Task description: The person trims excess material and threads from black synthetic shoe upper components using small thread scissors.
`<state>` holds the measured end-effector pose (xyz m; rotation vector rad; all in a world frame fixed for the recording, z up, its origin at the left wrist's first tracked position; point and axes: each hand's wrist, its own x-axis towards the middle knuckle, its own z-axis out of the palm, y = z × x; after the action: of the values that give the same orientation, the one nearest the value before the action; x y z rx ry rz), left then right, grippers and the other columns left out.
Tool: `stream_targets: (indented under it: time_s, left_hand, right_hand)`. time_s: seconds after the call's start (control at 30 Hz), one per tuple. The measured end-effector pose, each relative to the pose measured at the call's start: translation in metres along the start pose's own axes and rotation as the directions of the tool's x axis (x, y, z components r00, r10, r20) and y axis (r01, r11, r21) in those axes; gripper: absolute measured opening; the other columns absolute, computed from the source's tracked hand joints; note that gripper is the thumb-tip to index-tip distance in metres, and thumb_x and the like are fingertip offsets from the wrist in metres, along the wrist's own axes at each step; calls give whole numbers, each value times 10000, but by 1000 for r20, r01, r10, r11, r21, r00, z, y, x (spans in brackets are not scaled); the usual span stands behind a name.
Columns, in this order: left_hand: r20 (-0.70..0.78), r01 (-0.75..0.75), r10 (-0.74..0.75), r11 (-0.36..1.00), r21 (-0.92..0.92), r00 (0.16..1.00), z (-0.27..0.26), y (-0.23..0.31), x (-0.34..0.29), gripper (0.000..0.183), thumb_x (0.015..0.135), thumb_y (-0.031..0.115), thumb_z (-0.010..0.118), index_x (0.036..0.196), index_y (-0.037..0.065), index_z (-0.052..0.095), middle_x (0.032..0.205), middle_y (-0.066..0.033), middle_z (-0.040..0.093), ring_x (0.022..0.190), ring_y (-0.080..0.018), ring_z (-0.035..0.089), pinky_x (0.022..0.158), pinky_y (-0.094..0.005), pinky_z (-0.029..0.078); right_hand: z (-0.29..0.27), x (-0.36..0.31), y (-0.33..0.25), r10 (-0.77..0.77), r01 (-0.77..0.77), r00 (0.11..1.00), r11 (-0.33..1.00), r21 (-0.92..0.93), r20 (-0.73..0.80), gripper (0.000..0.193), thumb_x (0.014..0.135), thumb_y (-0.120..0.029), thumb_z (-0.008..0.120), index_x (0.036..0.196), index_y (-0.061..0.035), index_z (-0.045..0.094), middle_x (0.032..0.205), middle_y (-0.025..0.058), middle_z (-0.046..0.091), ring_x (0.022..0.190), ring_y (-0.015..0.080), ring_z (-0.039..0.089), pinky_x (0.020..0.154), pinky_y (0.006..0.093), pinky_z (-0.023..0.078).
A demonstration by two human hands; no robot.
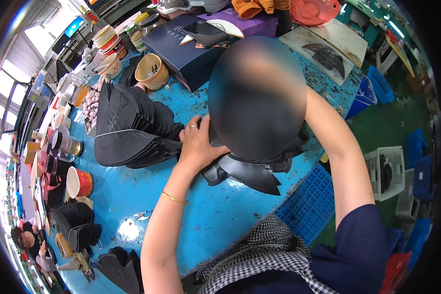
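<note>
My left hand (pixel 197 145), with a ring and a thin gold bangle at the wrist, lies on a fan of flat black shoe pieces (pixel 252 174) on the blue table (pixel 215 220). Its fingers curl over the upper edge of those pieces. My right forearm (pixel 340 152) comes in from the right toward the same pieces. A blurred patch in the middle of the picture hides the right hand and the top of the black pieces.
A tall stack of black cut pieces (pixel 132 132) stands just left of my hand. Around it are a paper bowl (pixel 152 72), a red cup (pixel 79 182), a dark blue box (pixel 186 46) with a phone (pixel 206 32), small snips (pixel 143 214), a blue crate (pixel 308 201) and a white basket (pixel 384 171). Another person (pixel 28 241) sits far left.
</note>
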<state>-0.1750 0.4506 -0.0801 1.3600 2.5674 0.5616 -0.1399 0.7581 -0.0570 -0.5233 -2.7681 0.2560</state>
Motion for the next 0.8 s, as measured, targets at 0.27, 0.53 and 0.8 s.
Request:
stream_targets:
  time_s: [0.27, 0.53, 0.8]
  left_hand:
    - [91, 28, -38, 994, 101, 995, -16, 8, 7, 1058, 644, 598, 882, 1454, 60, 466, 1381, -271, 544, 1273, -400, 536, 1107, -547, 340]
    - [199, 126, -101, 985, -117, 975, -3, -3, -41, 596, 686, 472, 897, 899, -26, 649, 846, -188, 697, 811, -328, 690, 743, -415, 516]
    - [459, 408, -256, 872, -271, 851, -32, -17, -119, 515, 801, 337, 839, 1104, -54, 694, 904, -203, 739, 794, -221, 710, 707, -356, 525]
  right_hand:
    - [15, 0, 49, 317, -355, 869, 934, 32, 380, 1152, 671, -881, 639, 1379, 24, 556, 1376, 239, 593, 1294, 352, 566, 1055, 474, 447]
    - [-12, -31, 44, 139, -265, 817, 952, 151, 559, 1156, 678, -802, 723, 1438, 31, 465, 1422, 268, 526, 1328, 361, 522, 1083, 432, 429]
    - [-16, -55, 44, 67, -260, 809, 932, 253, 584, 1130, 624, -699, 836, 1446, -11, 478, 1443, 257, 515, 1324, 383, 525, 1074, 450, 446]
